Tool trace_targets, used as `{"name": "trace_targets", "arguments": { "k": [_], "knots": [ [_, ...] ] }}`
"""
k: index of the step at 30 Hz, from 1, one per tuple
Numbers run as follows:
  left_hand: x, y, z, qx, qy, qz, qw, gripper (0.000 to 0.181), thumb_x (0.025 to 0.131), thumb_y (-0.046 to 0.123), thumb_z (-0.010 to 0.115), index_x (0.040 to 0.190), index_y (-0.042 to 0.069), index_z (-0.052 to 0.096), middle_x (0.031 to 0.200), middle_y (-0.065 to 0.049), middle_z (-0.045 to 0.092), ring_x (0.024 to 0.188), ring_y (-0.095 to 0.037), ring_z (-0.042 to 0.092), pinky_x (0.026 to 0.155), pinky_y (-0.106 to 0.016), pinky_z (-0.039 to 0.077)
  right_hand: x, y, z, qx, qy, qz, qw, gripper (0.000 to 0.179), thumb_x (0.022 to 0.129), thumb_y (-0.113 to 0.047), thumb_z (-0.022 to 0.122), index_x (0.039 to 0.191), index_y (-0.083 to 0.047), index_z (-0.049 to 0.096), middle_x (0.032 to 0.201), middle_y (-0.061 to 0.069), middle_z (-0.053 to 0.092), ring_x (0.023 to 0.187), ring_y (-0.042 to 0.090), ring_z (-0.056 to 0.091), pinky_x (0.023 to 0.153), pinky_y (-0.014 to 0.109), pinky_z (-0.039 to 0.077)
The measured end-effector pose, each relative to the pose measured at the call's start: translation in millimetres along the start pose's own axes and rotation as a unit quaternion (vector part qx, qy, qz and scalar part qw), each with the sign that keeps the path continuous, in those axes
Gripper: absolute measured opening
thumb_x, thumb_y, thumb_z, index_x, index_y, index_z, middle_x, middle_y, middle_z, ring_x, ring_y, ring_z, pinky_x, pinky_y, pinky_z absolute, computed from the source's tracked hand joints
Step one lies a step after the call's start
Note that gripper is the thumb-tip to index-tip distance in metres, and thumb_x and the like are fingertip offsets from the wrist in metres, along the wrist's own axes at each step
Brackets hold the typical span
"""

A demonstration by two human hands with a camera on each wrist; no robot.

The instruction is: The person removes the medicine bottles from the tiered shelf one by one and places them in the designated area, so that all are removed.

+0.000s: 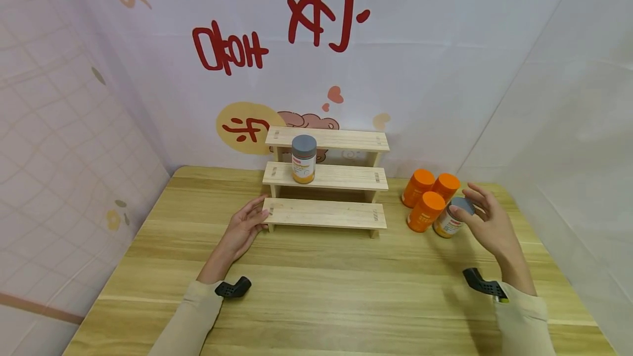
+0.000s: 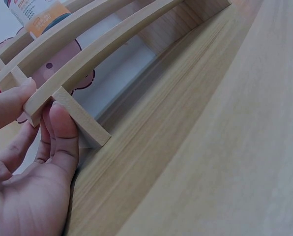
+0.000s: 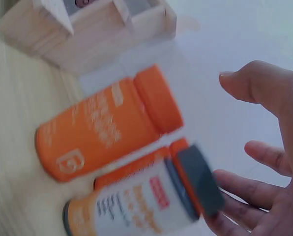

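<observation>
A three-step wooden display rack [image 1: 323, 213] stands on the table. My left hand [image 1: 245, 228] pinches the left end of its lowest board, thumb on top and fingers beneath in the left wrist view. A grey-lidded white and orange bottle [image 1: 304, 161] stands upright on the middle step. To the right, my right hand [image 1: 494, 229] is spread around the lid of a second grey-lidded bottle [image 1: 449, 224]. In the right wrist view its thumb is apart from that bottle, while the fingers [image 3: 247, 189] lie right by the grey lid [image 3: 200, 179].
Orange bottles [image 1: 426, 212] stand in a tight cluster of three against the second grey-lidded one, right of the rack. Behind the wooden table [image 1: 316, 290] hangs a white printed backdrop [image 1: 420, 81], with white side walls left and right.
</observation>
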State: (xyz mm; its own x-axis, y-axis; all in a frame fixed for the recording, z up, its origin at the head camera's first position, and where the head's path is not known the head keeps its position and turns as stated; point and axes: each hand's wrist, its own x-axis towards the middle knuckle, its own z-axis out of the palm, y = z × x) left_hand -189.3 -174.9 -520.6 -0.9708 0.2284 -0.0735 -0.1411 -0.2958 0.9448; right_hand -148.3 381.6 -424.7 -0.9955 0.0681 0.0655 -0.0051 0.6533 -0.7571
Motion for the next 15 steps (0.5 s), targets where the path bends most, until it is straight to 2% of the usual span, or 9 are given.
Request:
{"name": "trace_targets", "arguments": {
  "k": [2,5,8,15],
  "knots": [
    [-0.2,0.2,0.2,0.001,0.002,-0.002,1.0000,0.064,0.104,0.011,0.060,0.161,0.006,0.029,0.123,0.001,0.050,0.095,-0.006,0.054,0.080,-0.020,0.053,-1.3,-9,2,0.009,0.007,-0.016,0.9998,0.081,0.100,-0.043,0.066,0.165,-0.033,0.018,0.165,0.020,0.032,0.147,0.048,0.034,0.118,0.050,0.039],
    [-0.2,0.4,0.6,0.005,0.001,-0.003,1.0000,0.065,0.105,0.012,0.060,0.161,0.006,0.029,0.125,0.001,0.050,0.095,-0.006,0.054,0.080,-0.020,0.053,-3.1,-20,5,0.026,0.012,-0.029,0.9992,0.083,0.100,-0.039,0.068,0.165,-0.031,0.018,0.166,0.023,0.028,0.151,0.049,0.027,0.121,0.065,0.023],
    [0.1,0.1,0.3,0.006,-0.002,-0.003,1.0000,0.065,0.105,0.013,0.060,0.161,0.006,0.029,0.124,0.001,0.051,0.096,-0.006,0.055,0.080,-0.020,0.053,-4.4,-29,6,0.026,0.015,-0.031,0.9990,0.083,0.099,-0.039,0.069,0.165,-0.032,0.018,0.167,0.021,0.027,0.153,0.047,0.024,0.124,0.063,0.018],
    [0.0,-0.6,-1.5,0.004,-0.003,0.001,1.0000,0.066,0.104,0.013,0.061,0.161,0.006,0.029,0.128,0.000,0.051,0.098,-0.006,0.056,0.080,-0.020,0.054,-3.0,-50,17,0.014,0.024,-0.066,0.9975,0.079,0.099,-0.037,0.069,0.163,-0.034,0.022,0.165,0.017,0.034,0.150,0.041,0.034,0.123,0.057,0.026]
  ]
}}
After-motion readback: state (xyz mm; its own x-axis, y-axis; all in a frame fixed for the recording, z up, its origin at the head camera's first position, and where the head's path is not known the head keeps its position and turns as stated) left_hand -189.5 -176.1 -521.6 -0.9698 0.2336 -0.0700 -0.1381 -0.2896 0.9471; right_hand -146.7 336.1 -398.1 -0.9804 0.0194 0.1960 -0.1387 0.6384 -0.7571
